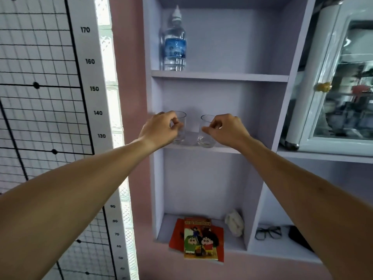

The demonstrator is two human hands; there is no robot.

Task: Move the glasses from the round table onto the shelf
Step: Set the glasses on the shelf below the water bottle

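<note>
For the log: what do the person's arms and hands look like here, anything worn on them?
Both forearms are bare up to the frame edge, with no sleeves in view. The left hand and right hand have no gloves, and no rings, watch or bracelet show from this angle.

At nine to eleven o'clock we read black numbers down the white strip of the tall gridded height chart (pixel 88 77): 170, 160, 150, 140, 130, then lower, at about seven o'clock, 90, 80, 70, and fainter marks that look like 60 and 50. The blue label on the clear plastic water bottle (pixel 175 43) at twelve o'clock carries print too small for us to read. The title on the colourful cartoon comic book (pixel 200 239) at six o'clock is blurred.
</note>
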